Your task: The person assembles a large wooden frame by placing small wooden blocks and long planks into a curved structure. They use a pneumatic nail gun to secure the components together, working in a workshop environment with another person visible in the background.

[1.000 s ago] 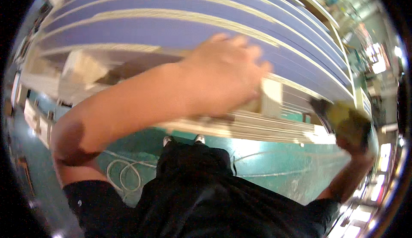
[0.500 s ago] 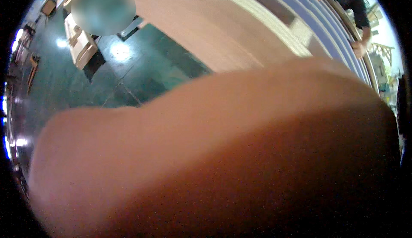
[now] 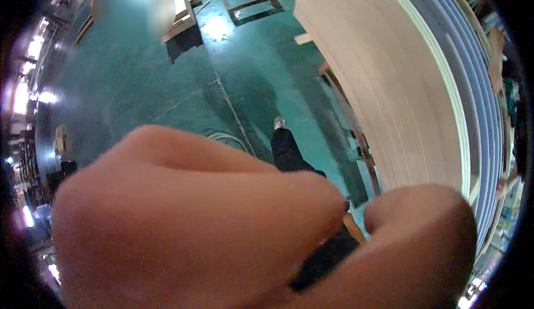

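Very close to the camera, bare skin fills the lower half of the head view. On the left looms what seems to be my left hand and forearm [image 3: 194, 220], large and out of focus. My right hand or forearm [image 3: 423, 236] curves up at the lower right, its rounded top overlapping the near end of a light wood panel [image 3: 378, 69]. Fingers cannot be made out on either side, and anything held is hidden. Between the two shows a dark strip of cloth [image 3: 325, 259]. Beyond them is my leg in dark trousers [image 3: 286, 150] with a light shoe [image 3: 279, 122].
Boards with blue-grey edges [image 3: 473, 47] stand behind the wood panel, on a rusty brown support frame [image 3: 356, 125]. A cable [image 3: 228, 137] lies on the green floor [image 3: 167, 86]. Further off are a pale wooden piece [image 3: 182, 8] and a low metal frame [image 3: 253, 5].
The view has swung so the panels stand further right and more floor shows. The single mass of skin now appears as two parts. The person at the boards is largely out of view.
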`<state>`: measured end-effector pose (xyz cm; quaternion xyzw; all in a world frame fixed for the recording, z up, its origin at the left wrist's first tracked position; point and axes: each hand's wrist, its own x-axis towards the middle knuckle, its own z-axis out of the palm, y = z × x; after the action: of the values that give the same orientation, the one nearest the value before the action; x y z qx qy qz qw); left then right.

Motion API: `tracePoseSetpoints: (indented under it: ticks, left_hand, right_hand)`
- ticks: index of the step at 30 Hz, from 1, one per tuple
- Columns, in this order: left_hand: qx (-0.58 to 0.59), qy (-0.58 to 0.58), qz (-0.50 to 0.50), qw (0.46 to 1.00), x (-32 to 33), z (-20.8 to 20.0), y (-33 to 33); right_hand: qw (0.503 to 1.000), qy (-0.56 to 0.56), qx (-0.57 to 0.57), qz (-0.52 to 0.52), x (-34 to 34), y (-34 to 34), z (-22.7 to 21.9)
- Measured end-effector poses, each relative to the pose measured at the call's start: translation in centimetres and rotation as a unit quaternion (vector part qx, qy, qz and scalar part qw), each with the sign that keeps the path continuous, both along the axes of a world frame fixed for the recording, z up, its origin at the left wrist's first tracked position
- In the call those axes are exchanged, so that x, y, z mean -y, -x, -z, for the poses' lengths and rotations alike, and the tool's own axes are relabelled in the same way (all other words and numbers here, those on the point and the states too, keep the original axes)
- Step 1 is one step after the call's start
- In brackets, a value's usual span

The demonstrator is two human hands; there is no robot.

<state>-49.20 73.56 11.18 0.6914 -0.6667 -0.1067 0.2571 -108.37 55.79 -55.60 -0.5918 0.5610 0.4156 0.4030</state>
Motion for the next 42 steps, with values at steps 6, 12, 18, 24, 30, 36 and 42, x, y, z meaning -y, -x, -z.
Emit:
tracePoseSetpoints:
  ticks: [6,12,18,24,30,36,42]
  left_hand:
    - [-0.084,-0.007,-0.148,0.985,2.2,2.0,-11.5]
    - [-0.272,-0.062,-0.117,0.953,3.3,21.1,-36.2]
    - [-0.418,-0.138,-0.353,0.826,0.5,44.8,-43.6]
    - [-0.47,-0.281,-0.354,0.758,7.2,42.9,-66.6]
    - [-0.593,-0.136,-0.474,0.637,13.3,48.2,-89.6]
    - [-0.253,-0.129,-0.068,0.956,38.4,45.1,-89.9]
    - [-0.257,0.037,0.4,0.879,55.2,42.9,-74.6]
  right_hand:
    - [0.979,-0.023,0.098,0.178,3.7,-21.2,-1.7]
    - [0.938,-0.047,0.197,0.283,11.0,-46.8,-5.0]
    - [0.871,-0.081,0.249,0.415,11.5,-63.9,-6.0]
    - [0.897,0.017,0.191,0.398,10.2,-72.4,-5.2]
    - [0.852,0.071,0.18,0.487,2.7,-79.5,-5.5]
    - [0.725,0.093,0.197,0.653,-2.5,-87.8,-4.5]
    - [0.51,0.065,0.222,0.829,-6.2,-95.9,-0.3]
